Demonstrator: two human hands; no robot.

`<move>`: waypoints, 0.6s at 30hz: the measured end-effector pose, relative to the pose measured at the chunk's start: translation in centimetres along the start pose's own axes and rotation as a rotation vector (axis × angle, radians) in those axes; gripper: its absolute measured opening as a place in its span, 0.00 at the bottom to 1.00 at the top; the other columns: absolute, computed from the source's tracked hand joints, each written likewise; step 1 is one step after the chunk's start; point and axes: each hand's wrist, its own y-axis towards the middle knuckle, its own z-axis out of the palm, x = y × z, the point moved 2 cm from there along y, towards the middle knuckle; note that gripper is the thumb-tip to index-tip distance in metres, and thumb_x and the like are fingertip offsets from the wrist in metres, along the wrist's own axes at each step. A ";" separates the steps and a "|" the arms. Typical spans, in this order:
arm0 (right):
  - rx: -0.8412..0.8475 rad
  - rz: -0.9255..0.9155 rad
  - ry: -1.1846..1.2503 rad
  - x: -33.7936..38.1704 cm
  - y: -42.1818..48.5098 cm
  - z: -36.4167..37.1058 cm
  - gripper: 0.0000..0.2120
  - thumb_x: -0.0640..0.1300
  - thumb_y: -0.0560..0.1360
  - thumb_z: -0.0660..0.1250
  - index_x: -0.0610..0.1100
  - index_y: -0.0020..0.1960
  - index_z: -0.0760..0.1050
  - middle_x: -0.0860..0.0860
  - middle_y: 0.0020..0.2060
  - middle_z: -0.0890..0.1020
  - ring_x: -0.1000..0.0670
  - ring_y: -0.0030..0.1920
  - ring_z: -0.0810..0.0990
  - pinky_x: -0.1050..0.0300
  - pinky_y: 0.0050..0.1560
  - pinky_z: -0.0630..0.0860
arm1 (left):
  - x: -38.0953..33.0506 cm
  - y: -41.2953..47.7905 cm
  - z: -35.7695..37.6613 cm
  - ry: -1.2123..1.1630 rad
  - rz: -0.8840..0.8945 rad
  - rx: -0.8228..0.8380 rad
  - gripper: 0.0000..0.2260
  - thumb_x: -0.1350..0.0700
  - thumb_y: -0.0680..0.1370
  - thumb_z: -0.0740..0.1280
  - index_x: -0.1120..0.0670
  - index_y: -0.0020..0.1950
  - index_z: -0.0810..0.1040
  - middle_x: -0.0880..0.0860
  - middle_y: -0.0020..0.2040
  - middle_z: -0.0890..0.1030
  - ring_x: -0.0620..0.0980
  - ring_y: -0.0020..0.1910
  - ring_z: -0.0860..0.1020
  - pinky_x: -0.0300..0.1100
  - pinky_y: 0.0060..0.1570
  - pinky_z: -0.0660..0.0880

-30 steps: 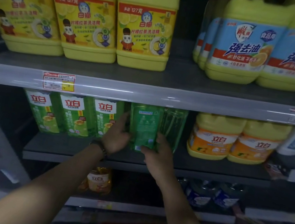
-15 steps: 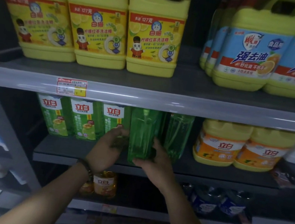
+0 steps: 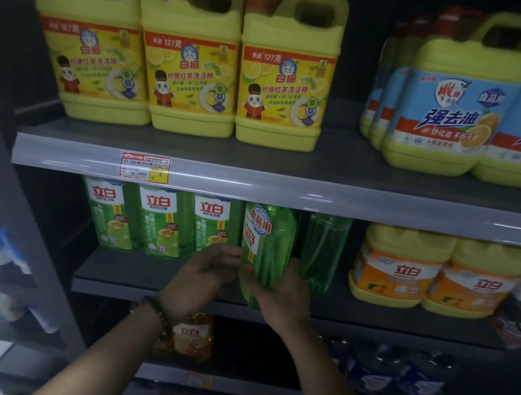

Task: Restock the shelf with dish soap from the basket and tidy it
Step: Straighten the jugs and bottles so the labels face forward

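A green dish soap bottle (image 3: 265, 250) stands on the middle shelf (image 3: 370, 319), turned partly so its label faces left of front. My left hand (image 3: 203, 277) grips its lower left side and my right hand (image 3: 283, 297) grips its lower right side. Three green bottles (image 3: 161, 221) with labels facing front stand to its left. Another green bottle (image 3: 322, 253) stands just to its right, showing no label. The basket is not in view.
Orange-labelled yellow jugs (image 3: 440, 277) sit right of the green bottles. The upper shelf (image 3: 288, 191) carries big yellow jugs (image 3: 186, 55) and blue-labelled jugs (image 3: 459, 107). A small amber bottle (image 3: 193, 335) and dark bottles (image 3: 395, 374) stand on the lower shelf.
The held green bottle has been rotated between both hands, from back label through its narrow side to the front label partly showing. The camera view has dropped and shifted left.
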 end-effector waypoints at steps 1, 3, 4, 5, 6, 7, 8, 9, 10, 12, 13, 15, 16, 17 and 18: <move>0.014 -0.015 -0.004 0.2 0.0 -0.1 0.33 0.65 0.69 0.80 0.51 0.65 0.73 0.53 0.60 0.85 0.51 0.58 0.84 0.52 0.56 0.84 | -0.4 0.3 -0.3 0.008 0.005 0.003 0.16 0.68 0.81 0.67 0.50 0.63 0.79 0.52 0.59 0.85 0.53 0.58 0.83 0.56 0.60 0.80; 0.042 -0.013 -0.001 0.0 0.1 -0.2 0.33 0.62 0.70 0.80 0.51 0.68 0.75 0.53 0.61 0.85 0.51 0.60 0.84 0.53 0.59 0.82 | -1.0 1.1 -0.6 0.082 0.053 -0.004 0.19 0.66 0.81 0.69 0.42 0.61 0.76 0.42 0.60 0.81 0.43 0.59 0.80 0.54 0.64 0.78; 0.046 -0.008 -0.014 -0.2 0.3 -0.2 0.34 0.64 0.69 0.80 0.52 0.69 0.76 0.53 0.62 0.85 0.50 0.61 0.84 0.52 0.61 0.82 | -1.2 1.6 -0.6 0.120 0.082 0.005 0.21 0.65 0.80 0.70 0.39 0.62 0.75 0.39 0.61 0.79 0.38 0.62 0.77 0.51 0.67 0.76; 0.043 0.002 -0.041 -0.5 0.5 -0.1 0.36 0.67 0.66 0.78 0.53 0.69 0.76 0.54 0.62 0.85 0.49 0.61 0.84 0.49 0.61 0.82 | -1.1 2.2 -0.7 0.153 0.097 0.026 0.23 0.64 0.79 0.71 0.39 0.66 0.75 0.37 0.64 0.78 0.37 0.66 0.75 0.49 0.68 0.74; 0.043 0.011 -0.079 -0.9 0.8 0.0 0.39 0.71 0.63 0.76 0.54 0.69 0.76 0.54 0.61 0.85 0.49 0.60 0.84 0.47 0.61 0.83 | -1.1 2.6 -0.6 0.174 0.103 0.057 0.25 0.63 0.79 0.71 0.41 0.70 0.74 0.38 0.67 0.77 0.38 0.69 0.74 0.47 0.69 0.74; 0.049 0.015 -0.108 -1.2 1.1 0.1 0.40 0.74 0.62 0.75 0.55 0.68 0.76 0.55 0.61 0.85 0.49 0.60 0.84 0.46 0.61 0.83 | -1.2 3.0 -0.5 0.191 0.105 0.082 0.27 0.63 0.79 0.71 0.43 0.74 0.72 0.39 0.68 0.77 0.39 0.70 0.73 0.45 0.69 0.74; 0.060 0.011 -0.122 -1.3 1.3 0.2 0.40 0.74 0.62 0.74 0.55 0.68 0.76 0.55 0.61 0.85 0.49 0.60 0.84 0.47 0.60 0.83 | -1.3 3.2 -0.4 0.206 0.105 0.103 0.27 0.62 0.79 0.71 0.44 0.75 0.71 0.40 0.69 0.78 0.38 0.70 0.74 0.43 0.67 0.75; 0.063 0.004 -0.129 -1.2 1.3 0.1 0.38 0.71 0.64 0.76 0.54 0.68 0.76 0.54 0.61 0.85 0.48 0.60 0.85 0.47 0.60 0.83 | -1.3 3.3 -0.2 0.228 0.107 0.120 0.27 0.62 0.78 0.72 0.45 0.75 0.71 0.41 0.69 0.79 0.38 0.69 0.75 0.40 0.65 0.75; 0.047 0.001 -0.131 -1.0 1.3 0.1 0.35 0.66 0.67 0.78 0.52 0.69 0.76 0.53 0.62 0.85 0.48 0.61 0.85 0.47 0.60 0.83 | -1.3 3.2 0.0 0.249 0.113 0.128 0.26 0.62 0.79 0.72 0.46 0.75 0.71 0.41 0.68 0.79 0.38 0.67 0.76 0.37 0.62 0.76; -0.002 0.005 -0.107 -0.3 0.9 -0.2 0.33 0.54 0.70 0.82 0.47 0.70 0.73 0.50 0.62 0.85 0.47 0.61 0.85 0.52 0.59 0.82 | -1.1 3.0 0.1 0.287 0.123 0.122 0.24 0.61 0.80 0.71 0.47 0.74 0.70 0.43 0.68 0.79 0.38 0.67 0.75 0.35 0.60 0.76; -0.022 0.022 -0.083 -0.2 0.7 -0.3 0.33 0.50 0.71 0.83 0.45 0.70 0.72 0.50 0.61 0.85 0.48 0.61 0.85 0.56 0.56 0.82 | -0.9 2.8 0.1 0.294 0.126 0.112 0.23 0.59 0.81 0.71 0.47 0.74 0.70 0.43 0.69 0.78 0.40 0.68 0.76 0.39 0.63 0.77; -0.073 0.035 -0.050 -0.3 0.3 -0.5 0.30 0.44 0.73 0.83 0.43 0.68 0.72 0.51 0.58 0.85 0.50 0.58 0.85 0.63 0.49 0.79 | -0.3 2.5 -0.1 0.286 0.121 0.090 0.22 0.57 0.81 0.72 0.45 0.73 0.71 0.43 0.69 0.78 0.43 0.68 0.78 0.50 0.68 0.78; -0.107 0.026 -0.044 -0.4 0.0 -0.5 0.27 0.43 0.74 0.82 0.43 0.67 0.72 0.50 0.57 0.85 0.50 0.57 0.85 0.62 0.48 0.80 | -0.2 2.2 -0.1 0.281 0.125 0.090 0.22 0.57 0.81 0.71 0.44 0.73 0.72 0.43 0.69 0.78 0.43 0.67 0.79 0.52 0.68 0.79; -0.141 0.016 -0.053 -0.5 -0.3 -0.4 0.25 0.42 0.74 0.81 0.44 0.66 0.73 0.49 0.56 0.86 0.49 0.57 0.86 0.58 0.50 0.81 | -0.2 2.0 0.0 0.277 0.140 0.094 0.21 0.58 0.82 0.71 0.44 0.73 0.72 0.42 0.69 0.79 0.42 0.66 0.79 0.51 0.67 0.79; -0.173 -0.002 -0.067 -0.6 -0.6 -0.2 0.24 0.42 0.75 0.80 0.44 0.66 0.74 0.49 0.57 0.87 0.47 0.57 0.86 0.54 0.53 0.83 | -0.3 1.6 0.1 0.276 0.159 0.095 0.21 0.60 0.82 0.70 0.45 0.73 0.72 0.42 0.69 0.78 0.41 0.66 0.79 0.50 0.67 0.79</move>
